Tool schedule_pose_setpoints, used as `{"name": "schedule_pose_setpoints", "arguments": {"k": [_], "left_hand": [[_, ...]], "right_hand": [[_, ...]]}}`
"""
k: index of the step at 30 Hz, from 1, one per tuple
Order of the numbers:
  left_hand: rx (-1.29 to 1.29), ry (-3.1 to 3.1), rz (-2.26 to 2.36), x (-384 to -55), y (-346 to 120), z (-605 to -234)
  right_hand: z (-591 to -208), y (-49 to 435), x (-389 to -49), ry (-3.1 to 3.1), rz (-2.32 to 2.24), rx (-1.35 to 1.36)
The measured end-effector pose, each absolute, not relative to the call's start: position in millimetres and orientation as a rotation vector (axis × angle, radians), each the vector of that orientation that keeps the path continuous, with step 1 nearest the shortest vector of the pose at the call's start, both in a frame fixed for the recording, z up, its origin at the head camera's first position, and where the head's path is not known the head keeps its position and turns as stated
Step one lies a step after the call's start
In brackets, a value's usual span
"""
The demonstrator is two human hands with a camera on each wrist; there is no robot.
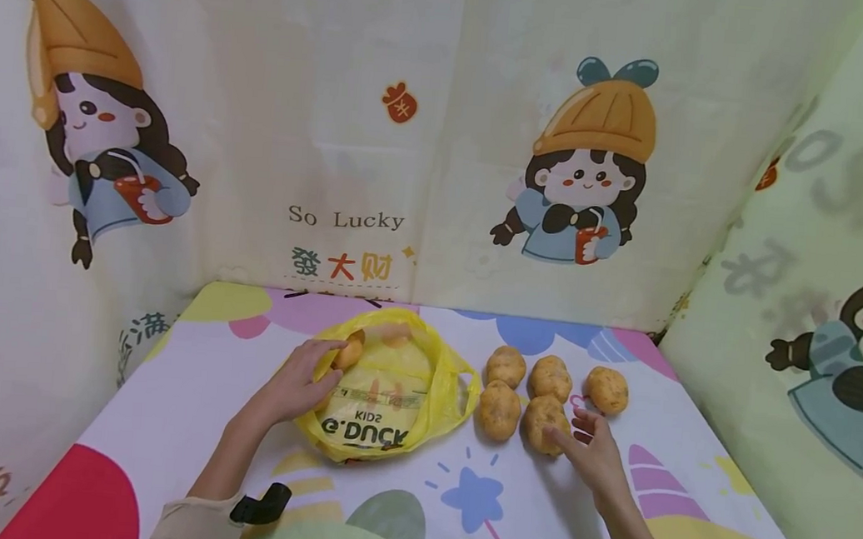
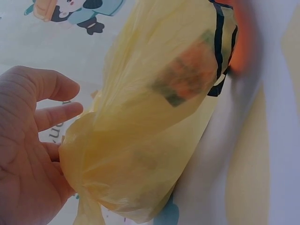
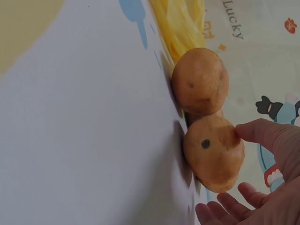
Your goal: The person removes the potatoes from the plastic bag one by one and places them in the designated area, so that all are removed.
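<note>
One patterned tablecloth (image 1: 167,401) carries a yellow G.Duck Kids plastic bag (image 1: 438,395). At its rim, the left hand (image 1: 301,384) has visible fingers apart; any hidden grip cannot be told. The right hand (image 1: 600,455), fingers spread, touches a potato (image 1: 543,423). Work seems partway: five potatoes outside, one similar lump (image 1: 350,352) inside. Only the right-wrist view shows the touched potato's dark spot (image 3: 205,144).

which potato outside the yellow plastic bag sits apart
The rightmost roundish tan potato; a gap sets it apart, while the other four potatoes cluster together.
</note>
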State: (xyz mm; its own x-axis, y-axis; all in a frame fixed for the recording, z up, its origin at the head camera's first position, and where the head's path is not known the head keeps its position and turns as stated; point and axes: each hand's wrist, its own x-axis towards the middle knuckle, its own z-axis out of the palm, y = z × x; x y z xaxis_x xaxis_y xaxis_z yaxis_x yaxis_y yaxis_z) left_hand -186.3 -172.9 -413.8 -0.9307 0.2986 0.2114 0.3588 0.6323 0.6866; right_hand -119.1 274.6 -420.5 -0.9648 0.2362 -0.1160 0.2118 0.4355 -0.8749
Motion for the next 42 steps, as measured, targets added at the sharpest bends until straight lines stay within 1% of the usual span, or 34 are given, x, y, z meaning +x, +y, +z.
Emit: {"name": "schedule_pose_setpoints", "arguments": {"k": [6, 18, 33, 42], "left_hand": [[-0.565, -2.772, -1.186, -185, -176, -416], [-0.563, -2.769, -1.198, -187, -173, -415], [-0.568, -2.78, -1.175, -186, -173, -412], [-0.561, -2.781, -1.183, -188, -174, -414]], "right_hand": [[-421, 276, -117, -2.604, 1.599, -0.429], [-410, 273, -119, -2.581, 1.522, -0.431], [-397, 258, -122, -2.533, 1.554, -0.377], [-393, 247, -124, -2.467, 1.574, -0.293]]}}
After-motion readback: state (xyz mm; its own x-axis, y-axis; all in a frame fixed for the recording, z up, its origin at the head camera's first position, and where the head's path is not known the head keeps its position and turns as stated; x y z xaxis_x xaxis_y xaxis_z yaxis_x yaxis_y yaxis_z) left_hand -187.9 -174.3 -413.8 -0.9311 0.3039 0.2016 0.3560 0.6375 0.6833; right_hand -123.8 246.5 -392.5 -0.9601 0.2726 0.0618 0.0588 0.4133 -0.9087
